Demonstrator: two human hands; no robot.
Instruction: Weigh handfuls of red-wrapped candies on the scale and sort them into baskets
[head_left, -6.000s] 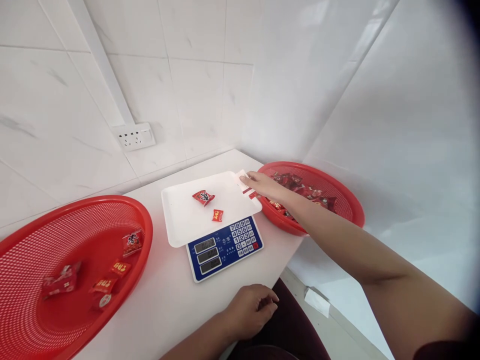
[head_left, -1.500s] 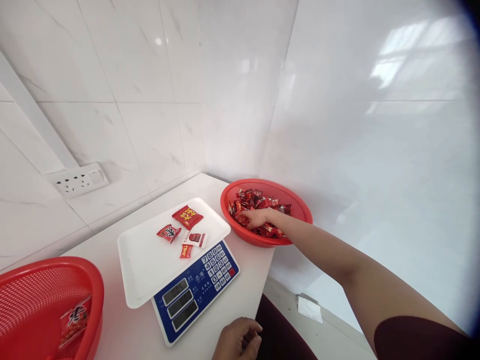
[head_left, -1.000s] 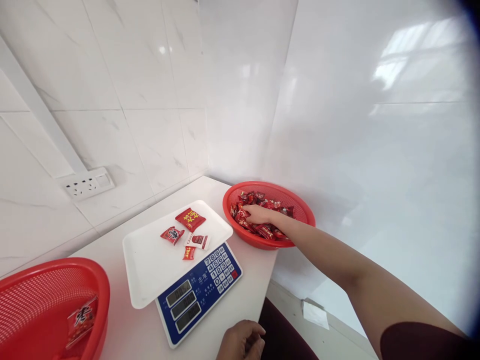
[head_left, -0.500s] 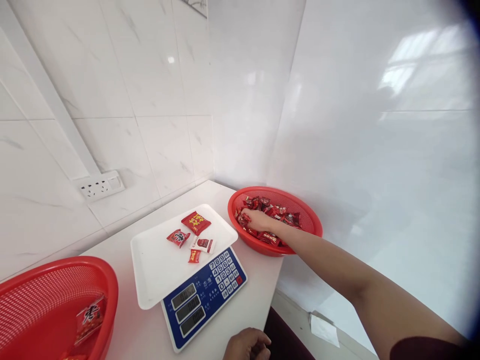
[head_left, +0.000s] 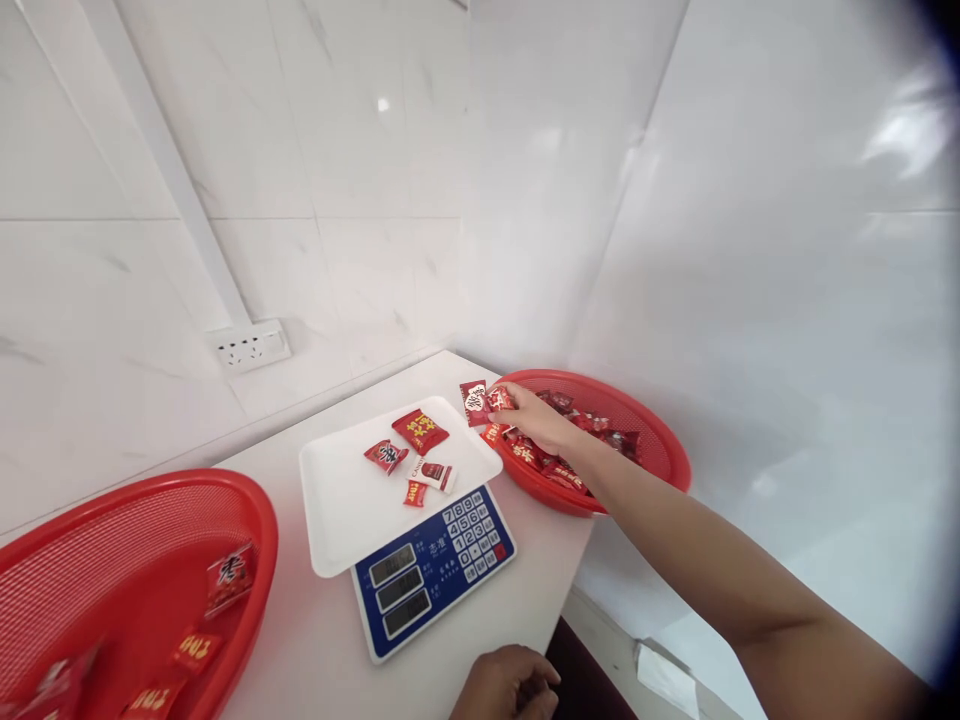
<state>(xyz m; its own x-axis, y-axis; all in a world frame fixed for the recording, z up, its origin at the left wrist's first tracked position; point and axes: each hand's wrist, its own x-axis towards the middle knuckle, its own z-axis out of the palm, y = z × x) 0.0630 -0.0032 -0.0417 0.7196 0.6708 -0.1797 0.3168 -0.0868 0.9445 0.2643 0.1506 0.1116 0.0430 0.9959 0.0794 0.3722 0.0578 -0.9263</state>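
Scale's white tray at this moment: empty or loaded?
Loaded: four wrapped packets lie on the white tray, three mostly red, one white and red. The right hand holds more packets close to the tray's right edge.

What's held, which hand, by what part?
Right hand: at least two red wrapped packets, exact count unclear. The white-labelled packet is pinched by its edge nearest the hand. Left hand: loosely curled, nothing visible in it.

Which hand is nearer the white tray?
Right: the right hand, holding red packets, is beside the right edge of the white tray; the left hand is farther, in front of the scale.
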